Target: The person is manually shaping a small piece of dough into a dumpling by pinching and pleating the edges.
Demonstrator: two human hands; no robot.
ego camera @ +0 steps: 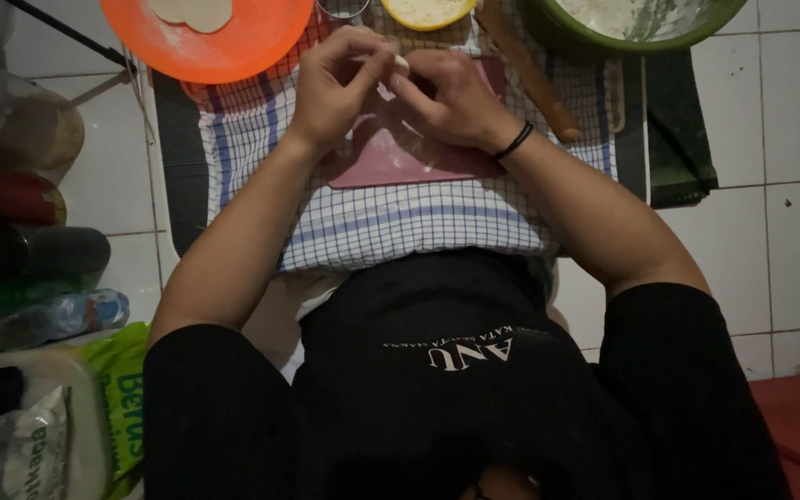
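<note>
- The left hand point(335, 83) is seen with its fingers point(368, 57) curled narrowly, the tips pinched on a small pale piece of dough point(400, 65).
- The right hand point(456, 97) is met at the same spot; its fingers point(418, 88) are bent close and pressed against the dough from the other side.
- The dough is held between the two sets of fingertips, raised just above a pink board point(391, 157), and is largely hidden by the hands.
- Only a small whitish edge of the dough can be made out; its full shape cannot be told.
- A black band point(516, 141) is worn on the right wrist.
- The board is laid on a checked cloth point(400, 222) spread over the tiled floor point(770, 120).
- An orange plate point(233, 42) with a flat dough round, a wooden rolling pin point(534, 79) and a green bowl point(557, 28) are set beyond the hands.
</note>
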